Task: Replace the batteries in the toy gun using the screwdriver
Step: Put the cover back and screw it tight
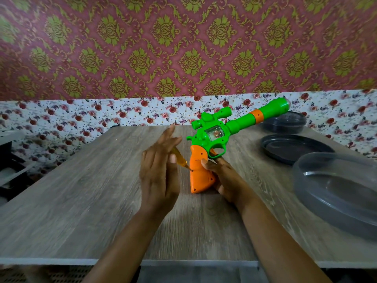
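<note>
The right hand [222, 176] holds the light, hard plastic toy gun [220, 139] by its orange handle, standing on the worktop [81, 201], while the left hand [159, 170], fingers mostly straight, pinches the thin screwdriver [180, 159] against it.

Wood-grain table [81, 201] with dark dishes to the right of the hands.

The toy gun's orange grip [199, 180] stands butt-down on the boards between the two hands. Beyond the right hand lies a dark round lid [293, 148], behind it a dark container [285, 122], and nearest a translucent grey tray [336, 193].
</note>
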{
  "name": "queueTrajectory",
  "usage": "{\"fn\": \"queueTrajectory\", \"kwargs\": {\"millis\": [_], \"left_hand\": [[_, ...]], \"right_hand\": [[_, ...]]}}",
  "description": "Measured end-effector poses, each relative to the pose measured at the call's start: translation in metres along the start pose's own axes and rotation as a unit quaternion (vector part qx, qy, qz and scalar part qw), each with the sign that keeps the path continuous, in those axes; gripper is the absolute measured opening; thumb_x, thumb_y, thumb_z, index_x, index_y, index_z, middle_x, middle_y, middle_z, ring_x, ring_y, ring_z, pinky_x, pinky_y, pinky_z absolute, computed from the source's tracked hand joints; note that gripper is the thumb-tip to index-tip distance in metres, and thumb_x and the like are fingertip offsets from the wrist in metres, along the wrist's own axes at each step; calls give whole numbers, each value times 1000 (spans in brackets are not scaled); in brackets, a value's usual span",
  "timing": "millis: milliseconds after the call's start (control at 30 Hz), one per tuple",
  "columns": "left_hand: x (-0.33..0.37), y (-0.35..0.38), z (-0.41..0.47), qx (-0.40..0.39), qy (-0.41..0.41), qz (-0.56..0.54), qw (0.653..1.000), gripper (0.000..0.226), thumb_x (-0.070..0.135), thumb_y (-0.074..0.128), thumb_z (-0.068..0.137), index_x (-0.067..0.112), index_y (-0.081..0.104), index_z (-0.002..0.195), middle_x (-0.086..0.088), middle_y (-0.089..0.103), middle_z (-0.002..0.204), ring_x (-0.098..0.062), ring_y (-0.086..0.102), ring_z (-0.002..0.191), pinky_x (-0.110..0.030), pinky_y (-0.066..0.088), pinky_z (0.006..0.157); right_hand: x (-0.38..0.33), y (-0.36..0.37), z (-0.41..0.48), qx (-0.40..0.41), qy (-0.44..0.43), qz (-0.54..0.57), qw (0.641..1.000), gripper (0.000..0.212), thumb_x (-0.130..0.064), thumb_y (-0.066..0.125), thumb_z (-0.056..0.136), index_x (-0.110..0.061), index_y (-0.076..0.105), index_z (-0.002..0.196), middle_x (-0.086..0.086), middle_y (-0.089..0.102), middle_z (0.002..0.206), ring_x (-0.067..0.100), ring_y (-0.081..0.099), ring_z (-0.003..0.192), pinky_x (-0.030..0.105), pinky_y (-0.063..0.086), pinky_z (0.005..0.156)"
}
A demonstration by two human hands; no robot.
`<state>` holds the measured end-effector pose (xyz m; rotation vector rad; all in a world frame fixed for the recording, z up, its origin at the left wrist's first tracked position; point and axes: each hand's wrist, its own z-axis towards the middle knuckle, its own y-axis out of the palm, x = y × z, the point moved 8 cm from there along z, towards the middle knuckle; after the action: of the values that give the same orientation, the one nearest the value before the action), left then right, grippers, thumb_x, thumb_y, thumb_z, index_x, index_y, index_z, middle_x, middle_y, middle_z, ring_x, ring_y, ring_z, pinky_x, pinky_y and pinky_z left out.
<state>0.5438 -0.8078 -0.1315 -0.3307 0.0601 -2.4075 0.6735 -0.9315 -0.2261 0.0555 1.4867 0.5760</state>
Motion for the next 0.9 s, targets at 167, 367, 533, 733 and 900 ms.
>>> {"fn": "queueTrajectory", "kwargs": {"millis": [167, 367, 533, 733, 900], "left_hand": [[0, -5, 2, 21, 26, 30, 999, 25, 26, 43, 98, 16, 56, 117, -3, 47, 115, -22, 54, 98, -34, 47, 79], [-1, -4, 3, 26, -22, 24, 999, 34, 14, 38, 96, 17, 43, 130, 9, 55, 123, 13, 49, 107, -30, 44, 82], [-4, -3, 3, 7, -32, 15, 999, 37, 10, 42, 93, 6, 52, 128, -14, 45, 135, -4, 40, 129, -21, 37, 101], [-8, -10, 4, 50, -15, 17, 999, 27, 16, 50, 95, 9, 56, 120, -7, 49, 105, -11, 52, 93, -14, 42, 82], [-3, -7, 3, 35, -9, 35, 999, 40, 1, 39, 92, 10, 46, 130, 3, 55, 127, 3, 47, 115, -28, 46, 85]], "right_hand": [[-1, 1, 0, -7, -7, 2, 1000, 38, -5, 48, 92, -17, 48, 127, 2, 63, 108, 15, 62, 94, 31, 56, 74], [2, 0, 1, -5, 1, 0, 1000, 42, -6, 49, 91, -14, 45, 132, 8, 60, 117, 18, 61, 96, 34, 55, 76], [3, -1, 3, 1, 3, 2, 1000, 41, -7, 50, 91, -14, 46, 131, 6, 62, 113, 18, 61, 96, 36, 54, 79], [2, -1, 2, -1, 6, 12, 1000, 37, -6, 49, 91, -16, 48, 127, 3, 64, 105, 16, 62, 91, 31, 57, 71], [3, -1, 2, 0, 7, 6, 1000, 42, -6, 50, 90, -16, 46, 131, 4, 63, 110, 17, 62, 95, 32, 56, 73]]}}
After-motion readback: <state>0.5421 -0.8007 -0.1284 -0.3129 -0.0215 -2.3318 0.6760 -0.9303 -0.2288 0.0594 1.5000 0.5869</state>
